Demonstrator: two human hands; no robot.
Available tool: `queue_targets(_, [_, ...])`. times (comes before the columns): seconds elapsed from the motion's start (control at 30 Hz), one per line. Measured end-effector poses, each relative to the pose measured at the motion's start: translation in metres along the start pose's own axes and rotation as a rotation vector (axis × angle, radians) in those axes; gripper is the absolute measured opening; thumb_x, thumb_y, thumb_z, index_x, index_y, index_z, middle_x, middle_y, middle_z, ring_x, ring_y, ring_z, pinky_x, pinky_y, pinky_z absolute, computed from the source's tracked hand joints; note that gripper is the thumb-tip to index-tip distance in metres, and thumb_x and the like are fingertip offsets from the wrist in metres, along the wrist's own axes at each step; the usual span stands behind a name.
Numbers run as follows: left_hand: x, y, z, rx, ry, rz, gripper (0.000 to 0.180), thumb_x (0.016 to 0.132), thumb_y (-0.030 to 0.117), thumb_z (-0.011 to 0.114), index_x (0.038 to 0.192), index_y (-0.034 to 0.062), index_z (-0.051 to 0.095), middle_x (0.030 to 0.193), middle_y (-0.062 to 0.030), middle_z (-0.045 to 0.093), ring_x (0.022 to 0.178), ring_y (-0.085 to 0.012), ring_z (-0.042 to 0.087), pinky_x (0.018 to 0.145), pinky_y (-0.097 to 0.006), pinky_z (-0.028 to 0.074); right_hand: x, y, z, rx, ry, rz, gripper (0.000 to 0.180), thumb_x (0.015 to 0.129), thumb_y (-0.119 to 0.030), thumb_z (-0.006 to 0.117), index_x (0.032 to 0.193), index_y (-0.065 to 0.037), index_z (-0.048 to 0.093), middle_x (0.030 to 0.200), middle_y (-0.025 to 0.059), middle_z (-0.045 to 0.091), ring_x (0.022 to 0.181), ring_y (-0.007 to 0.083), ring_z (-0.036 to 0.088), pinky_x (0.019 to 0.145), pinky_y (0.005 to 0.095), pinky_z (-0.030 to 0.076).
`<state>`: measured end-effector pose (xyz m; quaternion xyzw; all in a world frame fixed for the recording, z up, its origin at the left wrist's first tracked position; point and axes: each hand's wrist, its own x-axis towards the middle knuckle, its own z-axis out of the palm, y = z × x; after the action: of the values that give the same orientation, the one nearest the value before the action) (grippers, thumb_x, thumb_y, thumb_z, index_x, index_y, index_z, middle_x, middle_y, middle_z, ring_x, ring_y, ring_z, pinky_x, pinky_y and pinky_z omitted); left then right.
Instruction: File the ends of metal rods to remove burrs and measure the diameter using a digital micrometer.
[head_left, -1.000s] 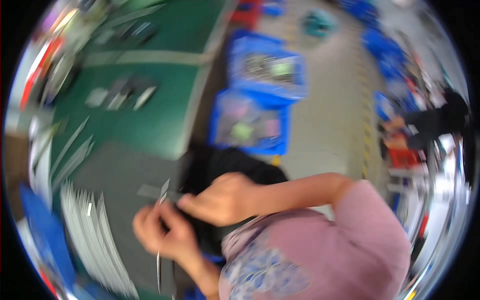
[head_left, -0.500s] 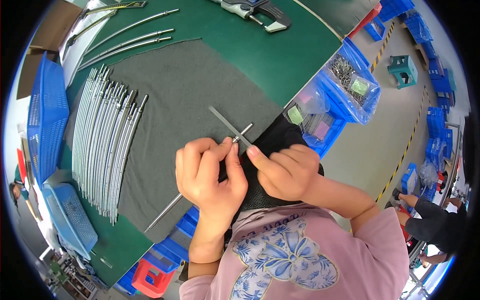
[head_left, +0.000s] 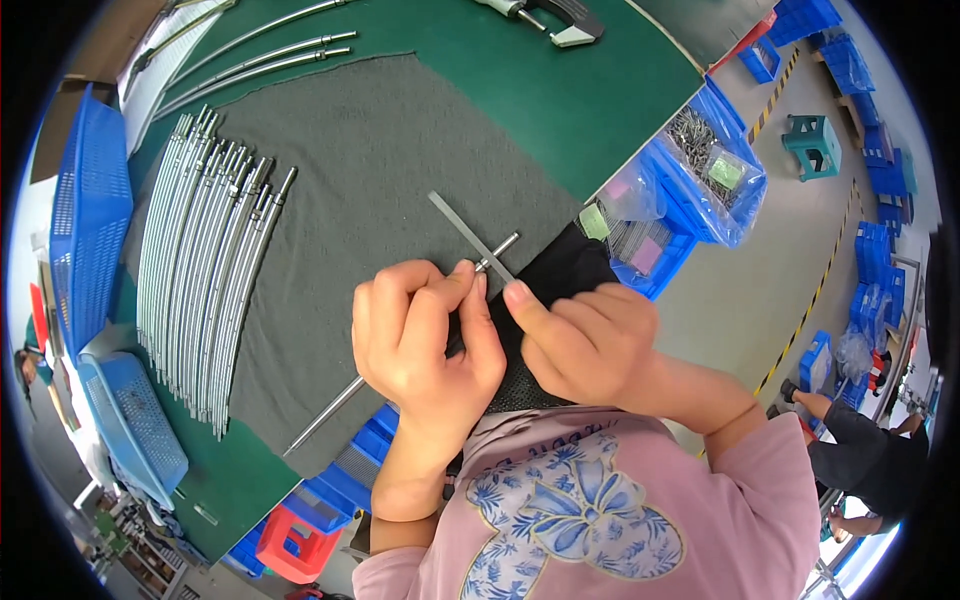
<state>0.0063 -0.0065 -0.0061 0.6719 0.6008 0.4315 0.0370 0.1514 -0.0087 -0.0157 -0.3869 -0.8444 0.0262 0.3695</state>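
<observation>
Your left hand (head_left: pixel 415 345) is pinching a metal rod (head_left: pixel 326 414) in its fingers; your right hand (head_left: pixel 592 345) is gripping a flat strip (head_left: pixel 455 219), which is crossing the rod near its end, above the grey cloth (head_left: pixel 340 190).

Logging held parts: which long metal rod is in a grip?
The rod in the left hand, crossed by the flat strip; other rods lie unheld.

a strip (head_left: pixel 460 226) crosses a rod (head_left: pixel 325 417), row of rods (head_left: pixel 205 280) left on cloth (head_left: pixel 345 150), bins (head_left: pixel 676 262) right.
</observation>
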Motion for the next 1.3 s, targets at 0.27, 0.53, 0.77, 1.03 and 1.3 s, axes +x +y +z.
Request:
queue_targets(0.27, [0.0, 0.001, -0.001, 0.007, -0.024, -0.012, 0.013, 0.06, -0.001, 0.068, 0.068, 0.0056, 0.059, 0.069, -0.0033, 0.052, 0.059, -0.0195, 0.046, 0.051, -0.029, 0.036, -0.009, 0.003, -0.005, 0.012, -0.018, -0.027, 0.043, 0.056, 0.0, 0.059, 0.099, -0.001, 0.063, 0.05, -0.0029, 0.036, 0.039, 0.0121, 0.034, 0.039, 0.0265, 0.024])
queue_targets(0.53, [-0.002, 0.001, -0.004, 0.012, -0.029, 0.002, 0.013, 0.06, -0.002, 0.068, 0.068, 0.005, 0.06, 0.069, -0.0032, 0.051, 0.058, -0.0193, 0.045, 0.05, -0.029, 0.035, -0.016, 0.0, -0.014, 0.01, -0.032, -0.016, 0.047, 0.054, -0.001, 0.06, 0.101, -0.001, 0.062, 0.051, -0.0027, 0.036, 0.039, 0.0118, 0.035, 0.038, 0.0269, 0.024])
queue_targets(0.77, [0.0, -0.001, -0.002, 0.011, -0.026, 0.003, 0.013, 0.061, -0.001, 0.069, 0.07, 0.005, 0.061, 0.069, -0.0031, 0.051, 0.058, -0.0185, 0.044, 0.049, -0.029, 0.035, -0.044, 0.007, -0.018, 0.062, -0.009, -0.022, 0.043, 0.053, 0.002, 0.059, 0.096, -0.002, 0.064, 0.049, -0.0031, 0.032, 0.037, 0.0114, 0.03, 0.037, 0.0263, 0.021])
queue_targets(1.03, [-0.002, 0.001, -0.004, 0.02, -0.04, -0.01, 0.014, 0.062, -0.001, 0.07, 0.072, 0.0048, 0.063, 0.07, -0.0031, 0.051, 0.058, -0.0179, 0.044, 0.051, -0.028, 0.034, -0.061, 0.011, -0.01, 0.167, 0.05, 0.022, 0.036, 0.054, 0.008, 0.058, 0.089, -0.001, 0.064, 0.046, -0.0021, 0.029, 0.034, 0.0118, 0.026, 0.036, 0.0259, 0.018])
queue_targets(1.3, [-0.004, -0.002, -0.01, 0.028, -0.043, -0.037, 0.015, 0.061, -0.001, 0.07, 0.073, 0.0047, 0.063, 0.07, -0.0035, 0.051, 0.059, -0.0181, 0.045, 0.051, -0.028, 0.035, -0.061, 0.007, -0.01, 0.229, 0.016, 0.058, 0.038, 0.057, 0.008, 0.059, 0.093, -0.001, 0.063, 0.046, -0.0016, 0.03, 0.035, 0.013, 0.028, 0.037, 0.0263, 0.02])
